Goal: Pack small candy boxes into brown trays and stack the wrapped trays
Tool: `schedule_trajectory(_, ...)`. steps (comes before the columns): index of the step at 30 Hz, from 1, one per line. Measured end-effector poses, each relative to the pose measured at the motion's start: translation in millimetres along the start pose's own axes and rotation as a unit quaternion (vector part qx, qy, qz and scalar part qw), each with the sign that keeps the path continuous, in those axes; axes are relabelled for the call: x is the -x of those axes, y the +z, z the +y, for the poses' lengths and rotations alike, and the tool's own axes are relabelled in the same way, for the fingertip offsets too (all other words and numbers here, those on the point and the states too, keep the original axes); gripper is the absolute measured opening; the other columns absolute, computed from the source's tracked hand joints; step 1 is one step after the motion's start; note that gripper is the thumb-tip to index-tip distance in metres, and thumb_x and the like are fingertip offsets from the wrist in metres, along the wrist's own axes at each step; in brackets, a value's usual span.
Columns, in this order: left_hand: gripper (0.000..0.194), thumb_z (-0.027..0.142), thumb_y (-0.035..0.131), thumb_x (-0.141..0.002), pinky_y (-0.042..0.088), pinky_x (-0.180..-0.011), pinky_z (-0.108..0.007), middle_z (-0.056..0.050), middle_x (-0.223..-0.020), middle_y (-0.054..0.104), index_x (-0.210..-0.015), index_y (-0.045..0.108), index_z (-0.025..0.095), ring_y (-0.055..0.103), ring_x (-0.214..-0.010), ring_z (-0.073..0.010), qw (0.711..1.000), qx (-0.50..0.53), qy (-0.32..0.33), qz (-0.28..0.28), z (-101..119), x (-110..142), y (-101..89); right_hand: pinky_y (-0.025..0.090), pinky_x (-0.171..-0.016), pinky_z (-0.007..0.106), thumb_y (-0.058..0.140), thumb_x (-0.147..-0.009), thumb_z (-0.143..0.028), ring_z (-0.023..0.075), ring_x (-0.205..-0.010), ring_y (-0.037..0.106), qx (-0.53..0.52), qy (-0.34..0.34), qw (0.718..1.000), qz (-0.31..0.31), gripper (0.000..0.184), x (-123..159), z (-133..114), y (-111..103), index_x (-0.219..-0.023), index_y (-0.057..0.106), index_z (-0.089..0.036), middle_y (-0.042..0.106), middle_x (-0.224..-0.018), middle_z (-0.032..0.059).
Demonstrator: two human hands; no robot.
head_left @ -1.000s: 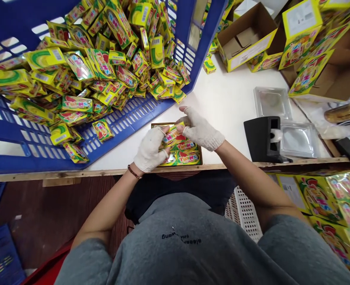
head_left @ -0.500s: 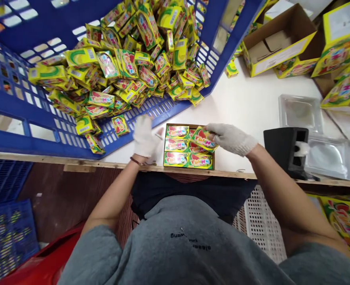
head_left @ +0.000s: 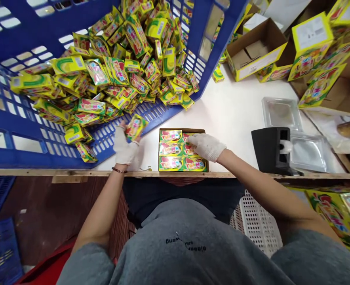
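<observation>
My left hand point(head_left: 124, 148), in a white knit glove with bare fingertips, grips a small yellow-green candy box point(head_left: 136, 126) at the front edge of the blue crate. My right hand point(head_left: 208, 146), gloved the same way, lies over the right side of an open display carton point(head_left: 159, 150), its fingers stretched across the packs there. Two columns of small printed boxes point(head_left: 170, 163) fill the carton, lying flat with their faces up. Part of the right column is hidden under my right hand.
A blue perforated crate point(head_left: 163, 116) heaped with loose candy boxes point(head_left: 118, 71) stands at the left. On the white table point(head_left: 228, 111) to the right are a black tape dispenser point(head_left: 267, 150) and clear plastic trays point(head_left: 308, 152). Open cartons point(head_left: 255, 51) lie behind.
My left hand has picked up a candy box near the crate. The tilted box that my right hand held now lies in the carton, with the hand over it. The view has shifted slightly.
</observation>
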State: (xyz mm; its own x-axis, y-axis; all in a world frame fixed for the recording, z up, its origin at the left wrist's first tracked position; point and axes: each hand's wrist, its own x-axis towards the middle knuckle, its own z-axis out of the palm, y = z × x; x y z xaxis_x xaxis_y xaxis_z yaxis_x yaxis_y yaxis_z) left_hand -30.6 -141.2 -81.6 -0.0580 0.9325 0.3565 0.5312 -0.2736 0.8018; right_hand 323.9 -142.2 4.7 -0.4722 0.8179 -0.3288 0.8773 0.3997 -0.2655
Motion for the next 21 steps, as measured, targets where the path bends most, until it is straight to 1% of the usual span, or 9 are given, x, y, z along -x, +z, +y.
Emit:
schedule_trajectory(2,0.078,0.035,0.070,-0.089,0.047,-0.119,-0.058,-0.016,-0.152,0.056,-0.160,0.040,0.020,0.059,-0.134,-0.0341,0.998,-0.030,0.051,-0.017,34,5,20.7,0.056,-0.093,0.042,0.057,-0.099,-0.026,0.0294,-0.108,0.071,-0.136,0.022,0.988,0.067,0.038,-6,2,-3,-0.133,0.067,-0.015,0.075,-0.122,0.0165)
schedule_trajectory(4,0.074,0.026,0.067,-0.087,0.049,-0.119,-0.055,-0.013,-0.146,0.061,-0.158,0.046,0.022,0.060,-0.135,-0.0332,0.990,-0.056,0.120,-0.056,69,7,40.7,0.058,-0.093,0.041,0.056,-0.099,-0.032,0.0268,-0.109,0.071,-0.257,0.019,0.956,0.144,0.050,-10,1,-8,-0.145,0.058,-0.014,0.073,-0.128,0.0159)
schedule_trajectory(6,0.075,0.018,0.062,-0.084,0.050,-0.117,-0.052,-0.012,-0.142,0.064,-0.157,0.046,0.023,0.060,-0.134,-0.0312,0.972,-0.064,0.199,-0.103,97,5,57.1,0.058,-0.093,0.041,0.057,-0.097,-0.035,0.0253,-0.106,0.071,-0.310,-0.001,0.932,0.189,0.051,-11,0,-16,-0.142,0.060,-0.013,0.074,-0.127,0.0148)
schedule_trajectory(8,0.077,0.016,0.059,-0.085,0.051,-0.115,-0.049,-0.013,-0.142,0.062,-0.160,0.041,0.022,0.060,-0.133,-0.0296,0.958,-0.071,0.242,-0.133,115,1,69.1,0.058,-0.094,0.041,0.058,-0.094,-0.035,0.0252,-0.103,0.071,-0.298,-0.005,0.932,0.207,0.040,-8,3,-25,-0.127,0.069,-0.015,0.076,-0.118,0.0121)
schedule_trajectory(11,0.078,0.031,0.065,-0.089,0.050,-0.114,-0.051,-0.018,-0.144,0.058,-0.160,0.037,0.015,0.056,-0.136,-0.0336,0.959,-0.117,0.212,-0.146,124,-8,79.0,0.056,-0.094,0.042,0.058,-0.091,-0.031,0.0264,-0.100,0.070,-0.238,0.045,0.941,0.235,0.029,1,17,-35,-0.110,0.075,-0.017,0.078,-0.107,0.0096)
schedule_trajectory(14,0.067,0.042,0.064,-0.092,0.048,-0.110,-0.057,-0.022,-0.135,0.061,-0.149,0.050,0.009,0.056,-0.132,-0.0397,0.958,-0.196,0.139,-0.158,121,-14,81.8,0.056,-0.090,0.042,0.059,-0.089,-0.028,0.0279,-0.098,0.070,-0.195,0.119,0.940,0.254,0.027,5,34,-31,-0.107,0.077,-0.018,0.078,-0.105,0.0103)
schedule_trajectory(16,0.052,0.039,0.056,-0.097,0.050,-0.106,-0.054,-0.021,-0.126,0.064,-0.138,0.058,0.007,0.059,-0.124,-0.0377,0.956,-0.214,0.094,-0.178,117,-15,81.7,0.056,-0.088,0.041,0.060,-0.089,-0.027,0.0280,-0.097,0.070,-0.193,0.152,0.939,0.240,0.026,1,39,-20,-0.107,0.077,-0.019,0.079,-0.104,0.0099)
schedule_trajectory(19,0.042,0.035,0.052,-0.098,0.052,-0.102,-0.049,-0.019,-0.119,0.066,-0.129,0.063,0.008,0.062,-0.115,-0.0345,0.952,-0.225,0.062,-0.200,119,-14,81.1,0.057,-0.091,0.042,0.060,-0.092,-0.028,0.0278,-0.099,0.070,-0.200,0.142,0.945,0.218,0.028,-10,41,2,-0.111,0.079,-0.020,0.079,-0.107,0.0092)
schedule_trajectory(21,0.043,0.037,0.056,-0.096,0.051,-0.101,-0.053,-0.020,-0.120,0.066,-0.128,0.064,0.010,0.061,-0.115,-0.0371,0.943,-0.268,0.065,-0.186,125,-13,82.1,0.054,-0.102,0.048,0.061,-0.092,-0.031,0.0312,-0.112,0.068,-0.175,0.103,0.952,0.230,0.030,-16,43,17,-0.113,0.080,-0.020,0.078,-0.120,0.0122)
